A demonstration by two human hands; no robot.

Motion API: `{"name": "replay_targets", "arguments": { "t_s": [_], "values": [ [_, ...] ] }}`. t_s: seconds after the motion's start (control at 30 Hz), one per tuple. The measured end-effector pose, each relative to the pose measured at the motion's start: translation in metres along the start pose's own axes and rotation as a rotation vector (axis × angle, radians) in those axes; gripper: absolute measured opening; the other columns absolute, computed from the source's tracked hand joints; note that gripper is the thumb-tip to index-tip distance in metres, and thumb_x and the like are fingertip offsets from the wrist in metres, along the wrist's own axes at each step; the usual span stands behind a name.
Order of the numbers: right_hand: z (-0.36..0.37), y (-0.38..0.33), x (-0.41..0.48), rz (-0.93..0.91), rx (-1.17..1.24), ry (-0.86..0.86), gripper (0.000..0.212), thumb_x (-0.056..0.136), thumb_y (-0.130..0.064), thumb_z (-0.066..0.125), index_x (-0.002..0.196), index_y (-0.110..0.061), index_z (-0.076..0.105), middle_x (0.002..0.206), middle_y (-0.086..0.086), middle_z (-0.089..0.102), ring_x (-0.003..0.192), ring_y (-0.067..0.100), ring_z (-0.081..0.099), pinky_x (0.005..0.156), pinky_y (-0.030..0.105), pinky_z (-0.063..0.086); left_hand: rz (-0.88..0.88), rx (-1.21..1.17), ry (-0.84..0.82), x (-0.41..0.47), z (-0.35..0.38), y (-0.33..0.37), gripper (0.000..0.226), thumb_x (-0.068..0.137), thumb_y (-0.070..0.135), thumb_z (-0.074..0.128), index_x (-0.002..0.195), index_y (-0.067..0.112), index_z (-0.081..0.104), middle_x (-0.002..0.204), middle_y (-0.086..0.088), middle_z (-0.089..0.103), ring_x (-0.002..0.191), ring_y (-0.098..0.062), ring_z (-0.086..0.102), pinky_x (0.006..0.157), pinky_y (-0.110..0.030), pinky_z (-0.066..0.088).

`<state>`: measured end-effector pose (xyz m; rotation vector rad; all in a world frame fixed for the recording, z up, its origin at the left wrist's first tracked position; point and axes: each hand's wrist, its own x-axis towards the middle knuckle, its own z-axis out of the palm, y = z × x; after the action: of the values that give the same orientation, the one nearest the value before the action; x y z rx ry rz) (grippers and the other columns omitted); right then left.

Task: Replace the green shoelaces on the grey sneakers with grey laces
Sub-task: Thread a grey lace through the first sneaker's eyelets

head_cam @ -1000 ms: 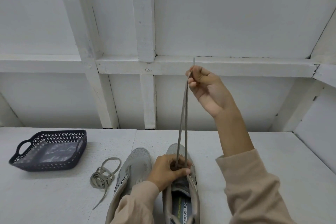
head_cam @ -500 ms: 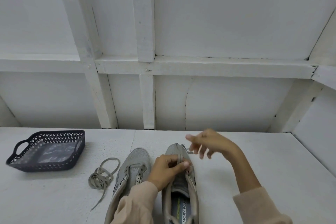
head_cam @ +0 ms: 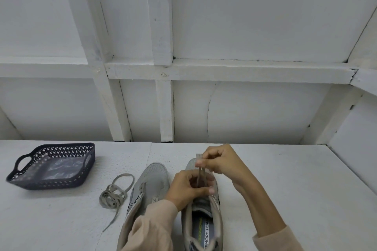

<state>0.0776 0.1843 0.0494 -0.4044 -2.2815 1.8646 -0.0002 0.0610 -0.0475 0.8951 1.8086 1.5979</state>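
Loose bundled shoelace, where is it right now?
In the head view, the loose shoelace lies on the table, between the dark basket and the sneaker on the left, nearer the sneaker.

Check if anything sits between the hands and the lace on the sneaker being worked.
Nothing visible. The right hand pinches the lace directly; the left hand grips the sneaker where the strands enter.

Right sneaker (head_cam: 206, 224) — heel cut off below; left hand (head_cam: 186, 188) covers eyelets.
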Motion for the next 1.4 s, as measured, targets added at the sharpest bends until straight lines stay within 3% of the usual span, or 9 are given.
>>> {"name": "replay_targets", "arguments": {
  "t_s": [0.17,0.33,0.43,0.6,0.7,0.9,1.1,1.3,1.4],
  "values": [
    [0.0,-0.017,0.003,-0.07,0.079,-0.033,0.009,0.077,0.0,0.075,0.074,0.007,0.071,0.06,-0.009,0.057,0.049,0.001,0.046,0.049,0.013,0.036,0.035,0.009,0.021,0.001,0.0,0.002,0.038,0.065,0.004,0.085,0.097,0.018,0.072,0.095,-0.003,0.073,0.093,-0.018,0.069,0.088,-0.03,0.054],
    [0.003,-0.02,0.004,-0.054,0.183,-0.002,0.015,0.08,-0.003,0.072,0.067,0.002,0.066,0.064,-0.005,0.065,0.06,0.016,0.046,0.05,0.017,0.035,0.059,0.098,0.031,-0.001,-0.001,0.004,0.046,0.067,0.01,0.085,0.109,0.012,0.067,0.108,0.006,0.068,0.099,0.002,0.062,0.082,-0.008,0.045],
    [-0.001,-0.019,0.005,-0.055,0.206,0.007,0.025,0.08,-0.005,0.072,0.057,-0.009,0.063,0.064,-0.003,0.066,0.078,0.027,0.048,0.051,0.018,0.033,-0.03,0.099,-0.027,0.002,-0.001,0.001,0.044,0.064,0.029,0.083,0.105,0.024,0.069,0.105,0.001,0.071,0.098,-0.01,0.066,0.086,-0.016,0.049],
    [-0.003,-0.022,0.007,-0.051,0.295,0.002,0.026,0.078,-0.005,0.071,0.054,-0.011,0.063,0.064,-0.002,0.063,0.077,0.023,0.046,0.056,0.02,0.032,-0.093,0.093,-0.052,0.003,-0.002,-0.001,0.052,0.055,0.046,0.082,0.103,0.027,0.07,0.1,0.002,0.073,0.097,-0.012,0.068,0.094,-0.029,0.052],
    [0.0,-0.019,0.01,-0.042,0.348,-0.003,0.014,0.08,-0.002,0.068,0.069,0.002,0.059,0.069,0.003,0.062,0.068,0.011,0.054,0.061,0.024,0.031,-0.119,0.071,-0.057,0.002,-0.002,0.0,0.054,0.055,0.046,0.081,0.103,0.023,0.07,0.1,0.001,0.073,0.097,-0.014,0.068,0.094,-0.032,0.052],
    [-0.002,-0.022,0.017,-0.042,0.309,-0.007,0.015,0.087,-0.009,0.067,0.086,0.007,0.066,0.076,0.003,0.066,0.057,0.012,0.045,0.05,0.022,0.031,-0.119,0.098,-0.137,0.002,-0.007,0.009,0.045,0.07,0.034,0.078,0.109,0.016,0.068,0.104,-0.001,0.071,0.098,-0.011,0.066,0.091,-0.024,0.052],
    [-0.014,-0.027,0.026,-0.056,0.221,0.05,0.024,0.085,-0.012,0.072,0.088,0.008,0.06,0.075,0.014,0.057,0.062,0.021,0.057,0.051,0.026,0.046,-0.082,-0.228,-0.036,0.012,-0.014,0.052,0.047,0.099,0.041,0.034,0.112,0.008,0.065,0.107,-0.007,0.071,0.108,-0.018,0.065,0.098,-0.026,0.048],
    [-0.015,-0.026,0.028,-0.108,0.09,0.183,0.018,0.076,0.01,0.071,0.091,0.013,0.061,0.075,0.006,0.065,0.055,0.017,0.06,0.058,0.024,0.054,-0.03,-0.273,0.074,0.016,-0.011,0.065,0.019,0.094,0.017,0.055,0.102,0.006,0.068,0.086,-0.004,0.069,0.09,-0.016,0.066,0.092,-0.031,0.053],
    [-0.018,-0.024,0.03,-0.119,0.04,0.232,0.023,0.076,0.015,0.066,0.096,0.004,0.068,0.078,0.005,0.068,0.063,0.019,0.065,0.06,0.024,0.055,-0.045,-0.317,0.164,0.015,-0.01,0.062,0.018,0.089,0.014,0.063,0.101,0.004,0.071,0.084,-0.007,0.071,0.087,-0.019,0.069,0.09,-0.032,0.054]
  ]
}}
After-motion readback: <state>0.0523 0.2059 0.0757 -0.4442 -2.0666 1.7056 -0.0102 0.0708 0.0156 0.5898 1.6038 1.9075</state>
